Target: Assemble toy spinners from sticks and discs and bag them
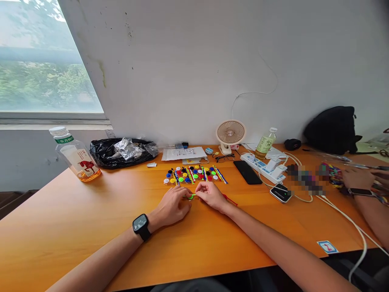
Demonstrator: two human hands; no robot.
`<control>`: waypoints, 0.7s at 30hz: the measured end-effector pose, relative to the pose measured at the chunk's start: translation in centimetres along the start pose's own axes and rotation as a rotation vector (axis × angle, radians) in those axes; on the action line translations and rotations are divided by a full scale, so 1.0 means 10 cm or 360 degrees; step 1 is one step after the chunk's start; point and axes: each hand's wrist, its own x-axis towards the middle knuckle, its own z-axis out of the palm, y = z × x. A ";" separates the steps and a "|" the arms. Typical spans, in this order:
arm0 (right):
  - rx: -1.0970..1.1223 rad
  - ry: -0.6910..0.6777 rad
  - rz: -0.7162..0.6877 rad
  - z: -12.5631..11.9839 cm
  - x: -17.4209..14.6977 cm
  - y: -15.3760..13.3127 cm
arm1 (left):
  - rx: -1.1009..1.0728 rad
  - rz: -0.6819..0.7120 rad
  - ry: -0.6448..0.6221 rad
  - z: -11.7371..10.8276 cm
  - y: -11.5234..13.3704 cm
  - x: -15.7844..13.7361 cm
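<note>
In the middle of the table, the fingertips of my left hand [172, 206] are bent down onto a small green round plastic piece [191, 198]. My right hand [212, 196] pinches a thin light-green strip [195, 195] at that piece; the fingers partly hide both. Red thin strips [230, 199] lie beside my right wrist. Just beyond my hands sit rows of small round discs [181, 179] in white, yellow, blue, red, green and black, with bundles of coloured thin strips [220, 174] between them.
A large bottle [77, 158] stands left, near a black plastic bag [105, 153]. Behind are papers [182, 153], a small fan [231, 133] and glasses [225, 158]. To the right are a phone [247, 172], power strip [261, 167], cables and another person's hands [358, 179].
</note>
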 end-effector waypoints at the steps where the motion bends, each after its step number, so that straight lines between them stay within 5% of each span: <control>1: 0.0034 -0.0004 -0.0012 0.00 -0.02 -0.01 | -0.0009 -0.0002 0.0012 0.01 0.00 0.00; 9: -0.0252 0.0210 -0.0146 -0.07 -0.22 -0.18 | 0.0048 0.0009 0.0036 -0.03 0.04 -0.02; 16: -0.0490 0.0366 -0.0123 -0.11 -0.32 -0.33 | 0.0085 -0.0003 0.0263 -0.17 0.12 -0.03; 21: -0.0120 0.0129 0.0030 -0.10 -0.34 -0.36 | 0.0086 -0.0080 0.0404 -0.18 0.05 -0.04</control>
